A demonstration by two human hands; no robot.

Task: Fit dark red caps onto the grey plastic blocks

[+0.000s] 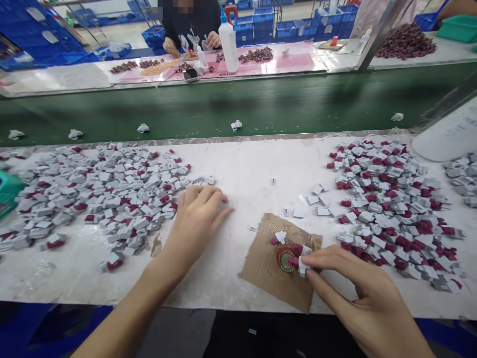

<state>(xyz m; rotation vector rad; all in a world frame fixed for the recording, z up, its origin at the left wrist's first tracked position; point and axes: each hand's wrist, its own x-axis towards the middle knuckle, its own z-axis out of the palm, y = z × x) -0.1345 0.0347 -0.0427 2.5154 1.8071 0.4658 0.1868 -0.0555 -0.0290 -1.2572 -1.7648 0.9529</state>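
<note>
My right hand (357,283) pinches a small grey-and-maroon plastic part (303,267) between thumb and index finger. The maroon end of that part is over the rim of a bottle cap (286,259), which has a wet-looking inside. Under the cap lies a piece of brown cardboard (268,273) with wet spots, and two similar parts rest beside the cap, one of them a white-and-maroon piece (278,237). My left hand (197,211) is at the right edge of the left pile, fingers curled and thumb forward. A pale bit shows at its fingertips, mostly hidden.
Grey-and-maroon parts form a left pile (126,184) and a right pile (387,199). Several loose grey pieces (316,199) lie between. Behind runs a green conveyor belt (208,107) carrying spaced parts. Across it, a person (192,30) works near a white bottle (228,42).
</note>
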